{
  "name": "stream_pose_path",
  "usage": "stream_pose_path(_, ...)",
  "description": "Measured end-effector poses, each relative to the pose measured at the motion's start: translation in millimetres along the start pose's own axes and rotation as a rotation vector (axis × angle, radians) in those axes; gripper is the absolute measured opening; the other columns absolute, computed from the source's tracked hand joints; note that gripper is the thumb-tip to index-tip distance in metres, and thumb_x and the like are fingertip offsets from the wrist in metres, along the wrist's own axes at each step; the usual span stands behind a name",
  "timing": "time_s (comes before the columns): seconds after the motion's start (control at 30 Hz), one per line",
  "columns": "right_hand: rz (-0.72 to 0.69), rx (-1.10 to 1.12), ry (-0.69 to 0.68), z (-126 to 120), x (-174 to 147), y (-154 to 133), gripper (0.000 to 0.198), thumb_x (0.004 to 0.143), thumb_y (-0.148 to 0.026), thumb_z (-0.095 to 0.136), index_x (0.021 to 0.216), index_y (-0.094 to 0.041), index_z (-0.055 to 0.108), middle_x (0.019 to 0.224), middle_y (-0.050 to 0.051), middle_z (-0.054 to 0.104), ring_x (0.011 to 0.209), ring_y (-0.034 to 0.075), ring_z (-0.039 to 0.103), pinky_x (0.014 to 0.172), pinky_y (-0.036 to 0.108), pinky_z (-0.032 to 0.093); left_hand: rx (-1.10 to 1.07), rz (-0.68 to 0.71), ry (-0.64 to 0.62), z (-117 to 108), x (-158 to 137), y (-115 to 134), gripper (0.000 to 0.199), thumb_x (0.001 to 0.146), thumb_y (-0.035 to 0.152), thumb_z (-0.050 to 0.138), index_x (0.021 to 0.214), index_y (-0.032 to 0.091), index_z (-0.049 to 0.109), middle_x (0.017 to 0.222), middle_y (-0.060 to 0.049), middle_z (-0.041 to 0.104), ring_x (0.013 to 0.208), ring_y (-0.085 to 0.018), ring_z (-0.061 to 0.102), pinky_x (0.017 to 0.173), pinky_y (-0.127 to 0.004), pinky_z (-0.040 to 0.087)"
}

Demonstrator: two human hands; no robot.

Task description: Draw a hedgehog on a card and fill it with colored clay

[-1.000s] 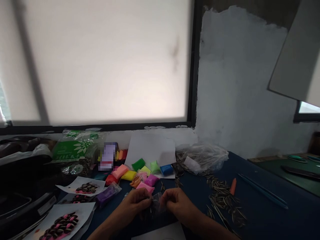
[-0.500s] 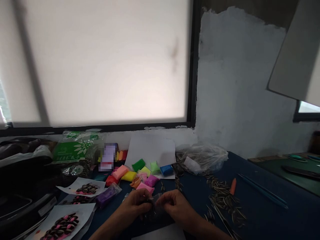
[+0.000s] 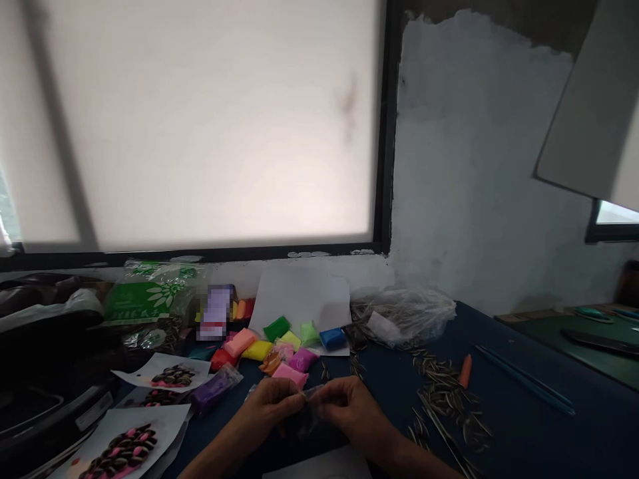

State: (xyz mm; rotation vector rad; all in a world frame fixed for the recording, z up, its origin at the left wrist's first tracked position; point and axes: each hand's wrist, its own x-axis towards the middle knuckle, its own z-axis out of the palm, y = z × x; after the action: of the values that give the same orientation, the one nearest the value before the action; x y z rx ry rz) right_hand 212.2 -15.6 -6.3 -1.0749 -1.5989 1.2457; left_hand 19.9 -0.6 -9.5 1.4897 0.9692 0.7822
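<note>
At the front of the blue table, my left hand [image 3: 269,404] and my right hand [image 3: 352,409] pinch a small clear plastic bag [image 3: 310,422] between them. Thumbs and fingertips of both hands are closed at its upper edge, nearly meeting. The bag hangs below the fingers; what it contains is too dark to make out. Just beyond my left hand lies a pink clay packet [image 3: 289,376], with a magenta packet [image 3: 303,360] behind it. Below the hands a white sheet of paper [image 3: 319,466] shows in part.
Several coloured packets, including a blue one [image 3: 332,339], lie before white paper [image 3: 299,293]. Sunflower seeds [image 3: 446,382], an orange stick [image 3: 466,371] and blue tweezers [image 3: 529,382] are on the right. Printed photos [image 3: 130,446] and a purple packet [image 3: 217,390] lie left.
My left thumb has shifted up to the bag's edge, and my fingertips have come slightly closer together. Both hands keep hold of the bag.
</note>
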Motion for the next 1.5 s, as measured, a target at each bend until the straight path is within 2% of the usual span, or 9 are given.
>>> stream_pose_path(0.17,-0.01,-0.03,0.002,1.5,-1.6,-0.2,0.016,0.066,-0.024,0.067,0.072,-0.017,0.081,0.074,0.005,0.076,0.073,0.021,0.067,0.068,0.027,0.049,-0.021,-0.001,0.011,1.1,-1.5,2.5,0.055,0.063,0.067,0.079,0.071,0.016,0.06,0.058,0.002,0.063,0.05,-0.011,0.054,0.046,-0.021,0.035)
stream_pose_path(0.37,-0.062,-0.114,0.017,1.5,-1.5,1.5,0.019,0.068,-0.019,0.063,0.071,-0.018,0.081,0.074,0.004,0.077,0.072,0.02,0.067,0.065,0.026,0.046,-0.081,0.006,0.012,2.0,-0.4,1.8,0.049,0.049,0.045,0.088,0.076,0.019,0.057,0.06,0.006,0.062,0.05,-0.009,0.051,0.045,-0.019,0.035)
stream_pose_path(0.47,-0.06,-0.134,0.014,1.1,-0.9,3.4,0.016,0.066,-0.018,0.064,0.067,-0.016,0.08,0.068,0.004,0.075,0.066,0.019,0.066,0.061,0.025,0.044,-0.07,0.006,0.028,2.1,-0.1,1.6,0.04,0.055,0.04,0.085,0.074,0.018,0.058,0.061,0.004,0.063,0.051,-0.009,0.054,0.045,-0.019,0.037)
stream_pose_path(0.7,-0.081,-0.172,-0.004,1.5,-0.3,3.0,0.018,0.071,-0.022,0.063,0.066,-0.017,0.08,0.068,0.004,0.072,0.065,0.019,0.062,0.058,0.025,0.04,-0.046,0.016,0.046,3.9,-0.9,1.0,0.035,0.061,0.044,0.08,0.073,0.017,0.061,0.056,0.005,0.062,0.047,-0.01,0.053,0.044,-0.019,0.037)
stream_pose_path(0.97,-0.062,-0.157,-0.051,0.7,-3.3,-3.7,0.015,0.064,-0.014,0.061,0.052,-0.016,0.068,0.048,-0.004,0.049,0.051,0.01,0.042,0.051,0.023,0.028,-0.026,0.033,0.069,5.3,1.0,-1.0,0.04,0.063,0.051,0.079,0.073,0.017,0.06,0.057,0.004,0.06,0.046,-0.009,0.051,0.043,-0.02,0.038)
stream_pose_path(1.13,-0.069,-0.142,-0.049,0.7,1.1,1.8,0.018,0.069,-0.019,0.055,0.067,-0.016,0.073,0.061,-0.002,0.059,0.059,0.013,0.049,0.056,0.023,0.036,-0.022,0.044,0.073,4.8,0.4,-0.6,0.039,0.064,0.05,0.08,0.074,0.018,0.059,0.06,0.005,0.058,0.049,-0.01,0.051,0.042,-0.019,0.039)
stream_pose_path(1.23,-0.075,-0.16,-0.039,1.2,1.2,4.3,0.018,0.068,-0.017,0.054,0.067,-0.015,0.072,0.059,-0.001,0.058,0.058,0.013,0.048,0.055,0.023,0.035,-0.032,0.04,0.06,4.1,-2.3,2.3,0.034,0.066,0.044,0.078,0.077,0.018,0.06,0.063,0.005,0.059,0.052,-0.009,0.052,0.044,-0.019,0.04)
stream_pose_path(1.4,-0.089,-0.209,-0.061,1.1,-2.6,-0.7,0.014,0.064,-0.012,0.058,0.059,-0.016,0.07,0.055,-0.004,0.055,0.055,0.011,0.047,0.053,0.021,0.032,-0.063,0.02,0.022,3.3,-3.2,4.5,0.03,0.055,0.028,0.078,0.078,0.018,0.061,0.067,0.005,0.064,0.055,-0.01,0.054,0.045,-0.018,0.039)
stream_pose_path(1.5,-0.099,-0.283,-0.049,3.5,-3.3,-1.7,0.013,0.063,-0.009,0.062,0.058,-0.016,0.071,0.054,-0.004,0.056,0.056,0.012,0.051,0.054,0.022,0.033,-0.062,0.016,0.037,4.0,-1.4,1.6,0.026,0.054,0.022,0.075,0.075,0.018,0.06,0.062,0.005,0.064,0.052,-0.009,0.052,0.044,-0.019,0.037)
